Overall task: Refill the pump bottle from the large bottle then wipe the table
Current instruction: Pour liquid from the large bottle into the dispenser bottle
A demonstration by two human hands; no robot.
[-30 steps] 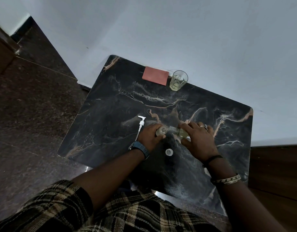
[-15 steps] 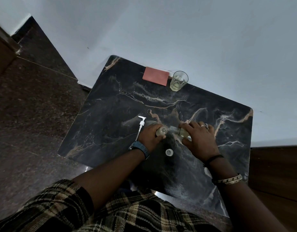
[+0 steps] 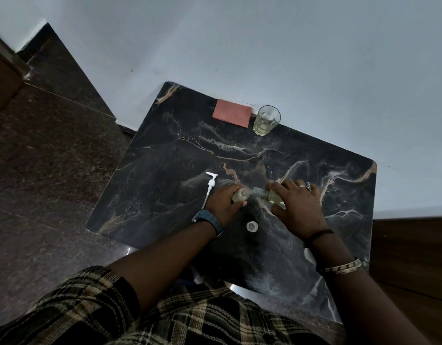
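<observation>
Shirt (image 3: 165,317): dark plaid, tan and cream lines, sleeves pushed above the elbow.
Left wrist: blue-strapped watch (image 3: 210,221).
Right wrist: thin black band (image 3: 319,234); pale patterned bangle (image 3: 343,266).
Right hand: silver rings (image 3: 305,186).

head view, dark marble table (image 3: 165,155) against a pale wall. left hand (image 3: 222,202) grips the small pump bottle (image 3: 240,196), upright, neck open. right hand (image 3: 297,207) holds the large bottle (image 3: 271,195) tipped over, its mouth at the small bottle's opening; yellowish liquid inside. pump head (image 3: 210,186) lies on the table just left of the left hand. small white cap (image 3: 252,226) sits between the wrists. at the far edge: pink cloth (image 3: 232,116), glass (image 3: 266,120) just beside it.
</observation>
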